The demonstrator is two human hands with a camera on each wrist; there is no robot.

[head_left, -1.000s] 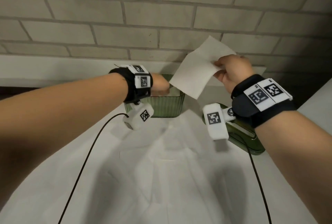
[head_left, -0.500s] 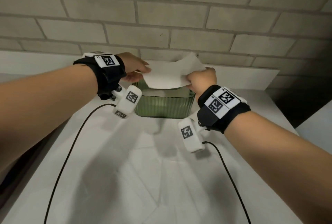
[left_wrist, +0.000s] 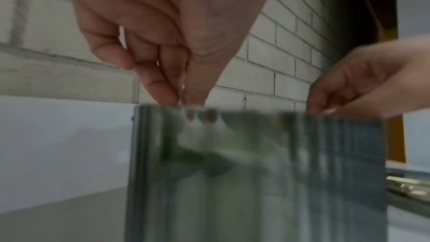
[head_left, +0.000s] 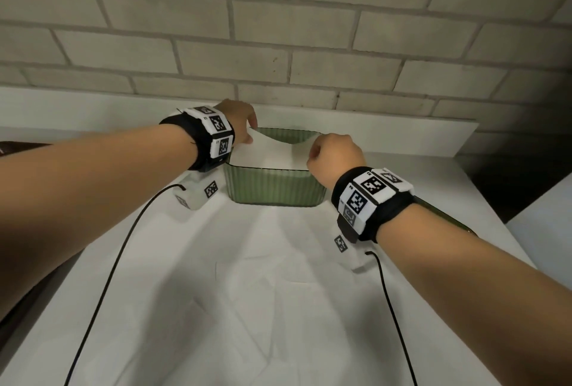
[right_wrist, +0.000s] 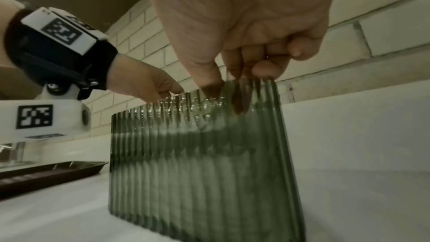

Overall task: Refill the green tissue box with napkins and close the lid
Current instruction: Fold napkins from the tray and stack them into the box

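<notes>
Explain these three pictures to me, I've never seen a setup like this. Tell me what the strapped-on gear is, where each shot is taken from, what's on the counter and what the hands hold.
No machine here: a person works bare-handed, wearing black wristbands with printed square markers and small white cameras under each wrist. The wide picture comes from a camera on the head, looking down. The other two look along each hand from the wrists.

On the white counter stands a ribbed, see-through green tissue box, open on top. Its green lid appears to lie at the right, mostly hidden by the arm.

The left hand and the right hand each pinch an end of one white paper napkin, held over the box's opening. A dark tray lies on the counter beyond.
</notes>
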